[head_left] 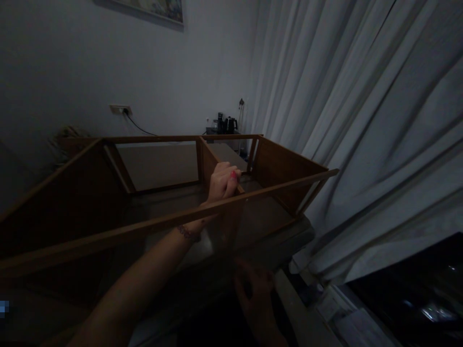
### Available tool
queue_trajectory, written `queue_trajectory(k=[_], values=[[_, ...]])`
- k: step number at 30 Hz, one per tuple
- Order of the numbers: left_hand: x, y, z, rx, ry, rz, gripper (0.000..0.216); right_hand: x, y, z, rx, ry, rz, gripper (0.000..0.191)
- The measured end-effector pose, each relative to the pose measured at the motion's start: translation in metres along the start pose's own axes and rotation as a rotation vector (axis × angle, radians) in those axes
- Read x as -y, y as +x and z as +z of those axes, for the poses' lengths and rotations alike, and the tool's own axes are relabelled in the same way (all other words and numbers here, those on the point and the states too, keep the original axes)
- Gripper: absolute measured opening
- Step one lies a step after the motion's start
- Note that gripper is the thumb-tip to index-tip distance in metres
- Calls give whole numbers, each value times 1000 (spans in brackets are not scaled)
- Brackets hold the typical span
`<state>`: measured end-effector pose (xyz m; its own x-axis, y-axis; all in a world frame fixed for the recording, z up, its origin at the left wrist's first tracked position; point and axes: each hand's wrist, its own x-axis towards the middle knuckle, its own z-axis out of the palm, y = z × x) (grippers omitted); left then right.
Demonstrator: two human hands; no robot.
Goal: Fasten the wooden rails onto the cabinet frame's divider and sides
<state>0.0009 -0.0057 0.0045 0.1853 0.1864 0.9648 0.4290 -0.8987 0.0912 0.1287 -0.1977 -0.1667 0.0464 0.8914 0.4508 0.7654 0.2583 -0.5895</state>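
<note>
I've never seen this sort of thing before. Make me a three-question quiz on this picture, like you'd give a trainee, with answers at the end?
1. What is the left hand gripping: (a) a curtain, (b) the middle wooden divider, or (c) a kettle?
2. True or false: the right hand is higher in the picture than the left.
3. Fill in: the black cord is plugged into a ____ on the wall.

Key: 1 b; 2 false; 3 socket.
</note>
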Motion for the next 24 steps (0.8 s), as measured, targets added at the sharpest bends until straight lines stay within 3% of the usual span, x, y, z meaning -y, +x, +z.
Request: queue_trajectory(k=[4, 9, 12, 17, 21, 24], values=[[1, 0, 1, -8, 3, 2, 48, 1, 1, -6, -17, -136, -115, 37], [0, 0, 1, -15, -9, 14, 46, -9, 2, -6, -5, -82, -7, 24], [-1, 0, 0, -11, -19, 4, 47, -13, 0, -4, 42, 54, 118, 20], [0, 0, 0, -16, -29, 12, 45, -4, -3, 2, 35, 390, 396, 34], [-1, 1, 0, -15, -11, 18, 45, 2, 1, 5, 115, 674, 504, 43], [-2, 1, 0, -4, -3, 17, 45, 1, 3, 6, 93, 755, 559, 46]])
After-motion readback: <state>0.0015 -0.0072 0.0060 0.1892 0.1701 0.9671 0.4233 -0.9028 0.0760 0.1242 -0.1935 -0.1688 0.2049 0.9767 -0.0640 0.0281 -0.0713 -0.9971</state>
